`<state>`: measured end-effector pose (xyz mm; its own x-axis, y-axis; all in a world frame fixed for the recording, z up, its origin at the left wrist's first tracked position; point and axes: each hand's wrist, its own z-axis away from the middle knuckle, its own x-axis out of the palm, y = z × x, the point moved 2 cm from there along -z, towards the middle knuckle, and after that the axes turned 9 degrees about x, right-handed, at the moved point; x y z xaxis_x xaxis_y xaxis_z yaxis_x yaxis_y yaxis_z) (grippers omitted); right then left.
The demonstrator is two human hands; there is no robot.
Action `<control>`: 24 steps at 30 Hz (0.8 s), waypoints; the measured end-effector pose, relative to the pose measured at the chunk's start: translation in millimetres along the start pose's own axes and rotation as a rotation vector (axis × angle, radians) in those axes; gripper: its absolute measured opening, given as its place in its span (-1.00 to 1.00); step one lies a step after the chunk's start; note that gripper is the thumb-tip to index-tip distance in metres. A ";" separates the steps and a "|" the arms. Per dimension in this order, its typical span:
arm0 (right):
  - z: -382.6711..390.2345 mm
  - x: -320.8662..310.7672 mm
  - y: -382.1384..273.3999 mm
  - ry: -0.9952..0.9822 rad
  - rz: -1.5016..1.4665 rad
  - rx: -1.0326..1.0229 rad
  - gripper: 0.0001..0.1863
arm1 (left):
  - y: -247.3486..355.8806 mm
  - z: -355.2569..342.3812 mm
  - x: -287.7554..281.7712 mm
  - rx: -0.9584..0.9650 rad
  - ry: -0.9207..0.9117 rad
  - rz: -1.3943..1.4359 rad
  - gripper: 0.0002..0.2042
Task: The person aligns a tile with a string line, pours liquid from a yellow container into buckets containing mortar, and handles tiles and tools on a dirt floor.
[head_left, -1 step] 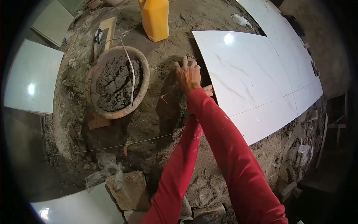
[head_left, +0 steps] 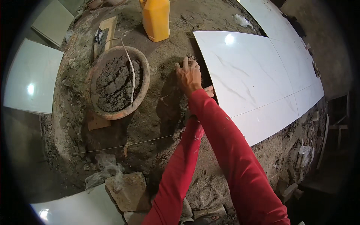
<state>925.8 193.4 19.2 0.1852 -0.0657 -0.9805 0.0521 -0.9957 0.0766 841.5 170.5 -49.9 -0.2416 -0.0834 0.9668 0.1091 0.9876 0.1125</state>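
Note:
My right hand [head_left: 189, 77] lies palm down on the grey-brown mortar bed [head_left: 167, 71], its fingers apart and slightly bent. A small clump of mortar [head_left: 191, 59] is at its fingertips. The right forearm crosses over the left one. Under the right wrist, only a few fingers of my left hand [head_left: 209, 90] show. They look stretched out beside the left edge of a glossy white marbled tile [head_left: 240, 71]; whether they touch it I cannot tell. A dark gap runs along that edge, next to both hands.
Left of my hands stands a round basin [head_left: 145, 78] of dark mortar, a pale strip across it. A yellow jerrycan [head_left: 156, 20] is beyond. A taut string [head_left: 150, 140] crosses the near ground. Loose tiles [head_left: 32, 75] stand at far left; stone blocks [head_left: 127, 191] lie nearby.

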 end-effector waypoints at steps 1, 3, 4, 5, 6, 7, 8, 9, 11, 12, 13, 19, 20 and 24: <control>-5.8 18.8 15.6 0.056 -0.080 0.081 -0.58 | -15.2 -3.5 2.3 -0.015 -0.007 0.023 -0.49; 7.5 -9.3 -5.8 -0.075 -0.019 0.072 -0.57 | 3.3 5.4 -9.4 0.003 0.026 -0.021 -0.49; 7.3 -8.1 -1.8 -0.073 -0.017 0.077 -0.57 | 1.9 3.6 -6.8 0.001 0.024 -0.024 -0.49; 7.9 -7.1 2.4 -0.042 0.067 0.029 -0.56 | 1.2 3.2 -4.4 0.000 0.021 -0.028 -0.49; 8.3 -5.7 4.8 -0.011 0.149 -0.020 -0.55 | 2.1 4.6 -2.4 0.001 0.020 -0.027 -0.49; 9.9 -11.3 5.0 -0.015 0.148 -0.015 -0.55 | 2.5 5.1 -2.4 -0.002 0.021 -0.035 -0.49; 12.7 -21.2 1.1 -0.041 0.163 -0.031 -0.54 | 5.4 6.2 -2.0 0.000 0.027 -0.044 -0.49; 14.9 -28.3 -2.4 -0.068 0.177 -0.047 -0.54 | 8.7 6.5 -1.8 0.002 0.028 -0.053 -0.49; 12.5 -12.3 18.5 -0.063 0.183 -0.022 -0.54 | -9.4 3.8 0.4 -0.020 0.023 -0.035 -0.49; 11.4 -4.0 27.7 -0.051 0.174 -0.011 -0.54 | -16.0 3.4 1.2 -0.025 0.023 -0.025 -0.49; 11.8 -11.3 21.1 -0.048 0.160 -0.011 -0.54 | -9.9 4.7 0.2 -0.022 0.029 -0.047 -0.49; 12.9 -33.4 10.3 -0.115 0.294 0.069 -0.54 | -7.8 7.8 -2.2 -0.031 0.040 -0.081 -0.49; 14.4 -35.0 8.3 -0.107 0.338 0.050 -0.53 | -5.7 7.0 -1.6 -0.030 0.041 -0.089 -0.48; 14.2 -23.9 4.1 -0.073 0.408 0.028 -0.52 | -1.4 7.2 2.3 -0.026 0.035 -0.113 -0.48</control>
<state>907.7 190.0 40.4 0.1153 -0.4586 -0.8811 -0.0385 -0.8884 0.4574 833.9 169.9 -49.5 -0.2202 -0.1986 0.9550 0.1080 0.9681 0.2262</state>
